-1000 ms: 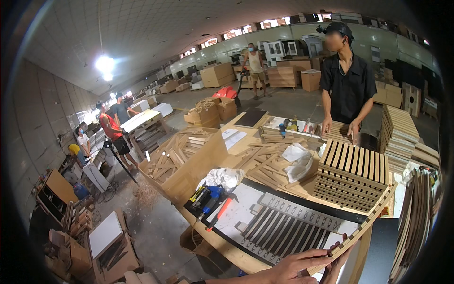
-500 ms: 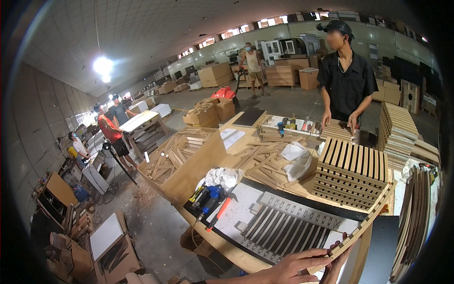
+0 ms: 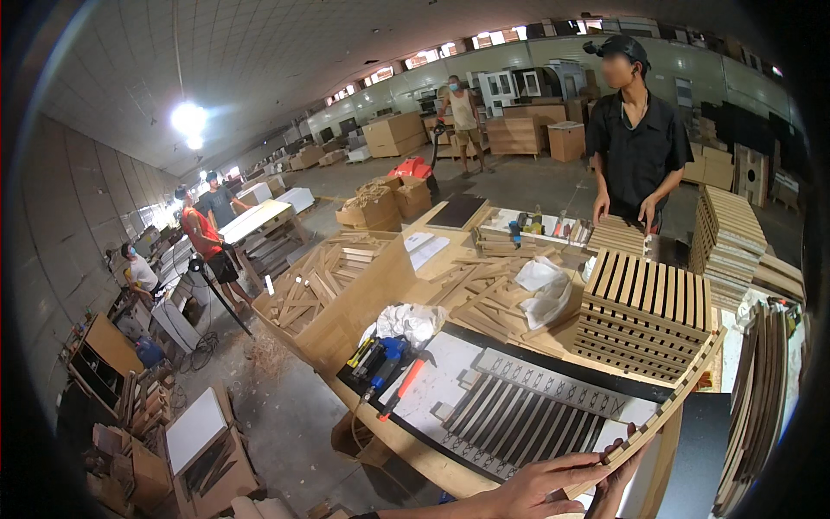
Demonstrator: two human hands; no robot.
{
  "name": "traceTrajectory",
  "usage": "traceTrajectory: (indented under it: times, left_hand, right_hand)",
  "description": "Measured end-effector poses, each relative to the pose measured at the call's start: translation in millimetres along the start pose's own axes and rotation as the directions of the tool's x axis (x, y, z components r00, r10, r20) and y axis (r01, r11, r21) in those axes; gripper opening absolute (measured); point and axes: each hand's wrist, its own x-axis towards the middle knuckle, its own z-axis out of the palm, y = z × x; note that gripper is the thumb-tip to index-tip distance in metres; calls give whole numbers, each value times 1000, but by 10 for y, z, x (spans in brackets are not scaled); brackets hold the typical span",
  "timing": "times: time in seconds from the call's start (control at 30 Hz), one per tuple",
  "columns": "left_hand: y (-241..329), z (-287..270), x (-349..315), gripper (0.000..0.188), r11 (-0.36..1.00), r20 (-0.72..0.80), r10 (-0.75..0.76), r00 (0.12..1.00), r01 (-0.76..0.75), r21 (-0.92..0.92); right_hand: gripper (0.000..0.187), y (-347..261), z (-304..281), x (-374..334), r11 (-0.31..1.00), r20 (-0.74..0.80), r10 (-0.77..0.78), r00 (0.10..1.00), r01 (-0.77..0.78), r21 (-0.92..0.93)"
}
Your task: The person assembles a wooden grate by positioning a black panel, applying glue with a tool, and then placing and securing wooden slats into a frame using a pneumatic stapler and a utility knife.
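A slatted wooden panel [image 3: 673, 415], seen almost edge-on, is tilted up at the lower right. My left hand [image 3: 540, 486] closes on its lower end, thumb and fingers pressed together there. My right hand [image 3: 616, 486] grips the same panel, its fingertips curled over the edge and its palm partly hidden. To the left of the panel lies a jig [image 3: 527, 406] with pale metal rails and dark parallel slots on a white board. A stack of similar slatted panels [image 3: 644, 316] stands just beyond it on the workbench.
A nail gun [image 3: 386, 363] and an orange-handled tool [image 3: 402, 389] lie left of the jig. Loose wood strips [image 3: 475, 294] and a white plastic bag [image 3: 545, 290] are behind it. Across the bench, a co-worker in black [image 3: 640, 138] touches another slatted panel [image 3: 618, 235]. Long strips [image 3: 754, 398] stand at the right.
My hands and the panel stay nearly in place. Across the bench, the co-worker's hands have shifted slightly. At the far left, a person in white has bent forward.
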Motion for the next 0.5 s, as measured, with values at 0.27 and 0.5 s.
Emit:
traceTrajectory:
  times: [0.27,0.5]
  left_hand:
    - [37,17,56,51,1000,-78,5,997,-5,4]
    - [17,16,57,51,1000,-95,0,995,-3,-29]
  right_hand:
    - [57,-11,111,-53,999,-39,31,999,-31,15]
    - [55,12,205,-111,1000,1,-8,1000,8,-13]
